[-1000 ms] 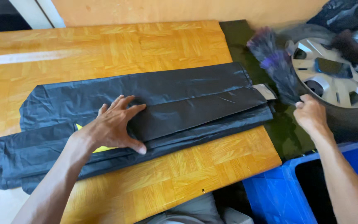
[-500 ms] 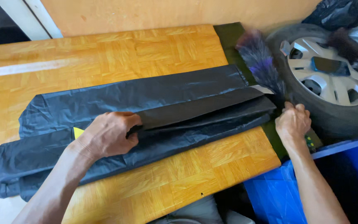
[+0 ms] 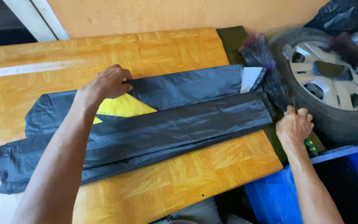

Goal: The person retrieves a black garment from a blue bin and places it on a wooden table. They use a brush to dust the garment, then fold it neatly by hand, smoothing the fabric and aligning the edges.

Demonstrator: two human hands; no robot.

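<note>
A long black plastic bag [image 3: 175,124] lies folded lengthwise across a wooden table [image 3: 154,49]. My left hand [image 3: 106,83] pinches a flap of the bag at its upper edge and has it turned back, baring a yellow patch [image 3: 121,107] underneath. My right hand [image 3: 294,125] rests at the bag's right end by the table's edge, fingers curled against the plastic; whether it grips the bag is unclear. A white piece [image 3: 250,78] shows at the bag's upper right corner.
A car wheel with a silver hubcap [image 3: 332,76] stands just right of the table. A dark feathery duster [image 3: 262,56] lies against it. A blue bin [image 3: 311,186] sits below my right arm. Another black bag [image 3: 340,14] lies at the top right.
My left hand has moved up from the bag's middle to its upper edge and lifted a flap, exposing more yellow. The right hand has stayed at the bag's right end.
</note>
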